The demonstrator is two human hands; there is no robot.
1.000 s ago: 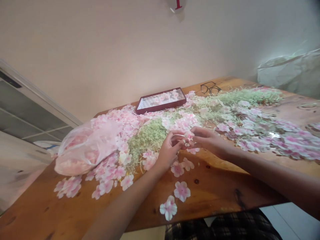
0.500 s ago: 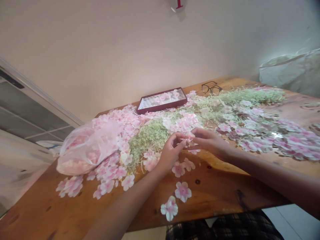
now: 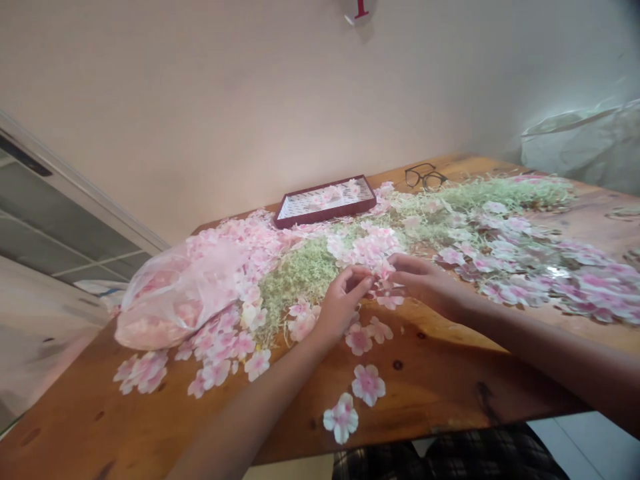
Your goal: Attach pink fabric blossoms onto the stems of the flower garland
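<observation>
Two bare hands worked over a wooden table (image 3: 430,387). The left hand (image 3: 344,301) was curled, fingers bent inward; the right hand (image 3: 425,280) was arched, fingertips angled toward the left, the two nearly meeting. One small pink artificial petal (image 3: 384,271) sat between them, at the near edge of a heap of pink blossoms (image 3: 370,248) — could not tell whether either hand was pinching it.

Loose blossoms were too many to count. Counted nearby: one blossom (image 3: 390,301) just below the hands, two blossoms (image 3: 359,340) just under the left hand, two blossoms (image 3: 367,385) apart on bare wood toward the near edge.

One long band of pale green dried moss (image 3: 300,277) ran across the table. Beyond it: one dark red tray (image 3: 320,217) holding a few blossoms, and one pair of glasses (image 3: 426,177). One clear plastic bag (image 3: 175,297), filled with pink petals, lay at left — one whitish bag (image 3: 583,150) stood past the far right corner.
</observation>
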